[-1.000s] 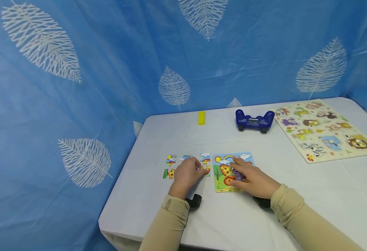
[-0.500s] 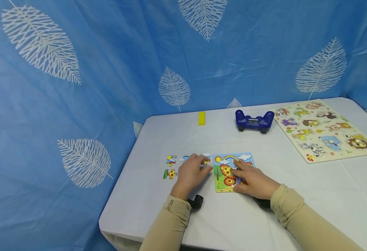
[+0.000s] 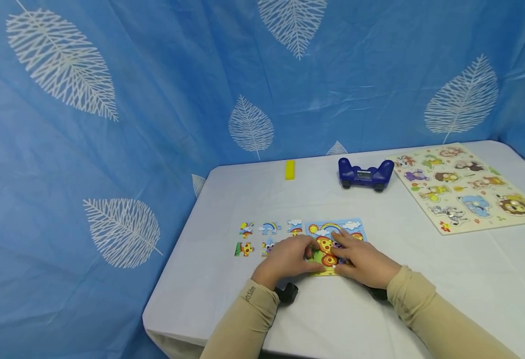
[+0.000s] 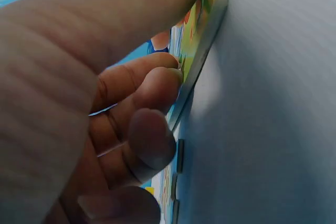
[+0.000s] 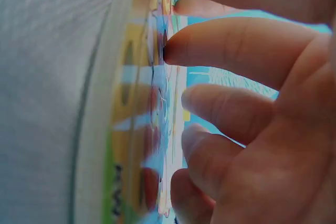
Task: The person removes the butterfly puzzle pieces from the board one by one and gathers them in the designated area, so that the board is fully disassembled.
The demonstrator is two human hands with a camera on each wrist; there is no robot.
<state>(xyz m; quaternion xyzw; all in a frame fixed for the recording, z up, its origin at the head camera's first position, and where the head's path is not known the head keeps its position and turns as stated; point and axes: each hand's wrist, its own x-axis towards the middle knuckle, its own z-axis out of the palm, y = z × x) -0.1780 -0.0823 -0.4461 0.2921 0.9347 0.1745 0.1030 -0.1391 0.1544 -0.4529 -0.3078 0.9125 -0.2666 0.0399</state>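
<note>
A square picture puzzle board (image 3: 332,227), with a red-and-yellow butterfly, lies before me on the table. My left hand (image 3: 289,257) is at its left side. Its thumb touches the near left edge of the board, and its bent fingers are beside the left edge, in the left wrist view too. No lifted piece shows in it. My right hand (image 3: 365,259) rests on the board's right half, fingers spread and slightly bent, tips on the picture. Left of the board lie several loose puzzle pieces, among them a rainbow piece (image 3: 269,228) and a green-and-yellow piece (image 3: 244,249). My left hand hides part of that group.
A yellow block (image 3: 290,170) and a blue game controller (image 3: 365,174) lie toward the back of the white table (image 3: 190,279). A large animal peg puzzle (image 3: 468,189) is at the right. Behind hangs a blue curtain (image 3: 177,89) with white leaves.
My left hand has moved right, from the lower right loose piece to the board's left edge. My right hand stays on the board, its fingers shifted only slightly.
</note>
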